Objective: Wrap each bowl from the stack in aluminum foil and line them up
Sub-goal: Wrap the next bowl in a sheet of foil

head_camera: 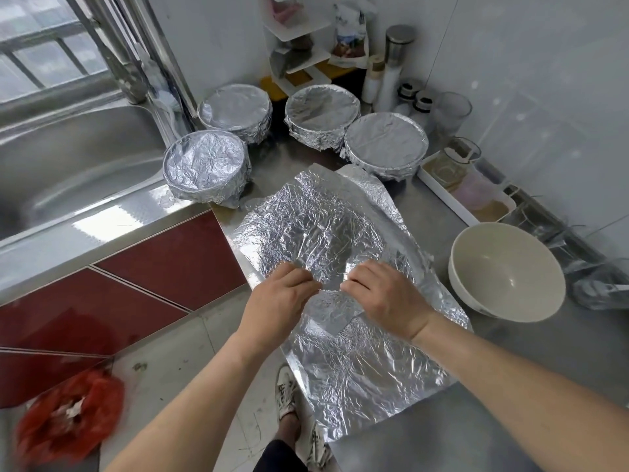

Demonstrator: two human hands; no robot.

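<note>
1. Head view: the left hand (282, 296) and right hand (388, 298) each pinch a crease near the middle of the crumpled foil sheet (326, 226), fingers curled on it.
2. The sheet lies spread on the steel counter (510, 369). The bare white bowl (503, 270) sits just right of it, and four wrapped bowls (384, 144) stand behind.
3. Best bet: ease the creases apart gently, since foil this wrinkled probably rips if yanked, then centre the bowl on it.
4. Surroundings: a sink (68, 172) to the left under a window (41, 46), red cabinet doors (163, 253) below, and a red bag (68, 413) on the floor.
</note>
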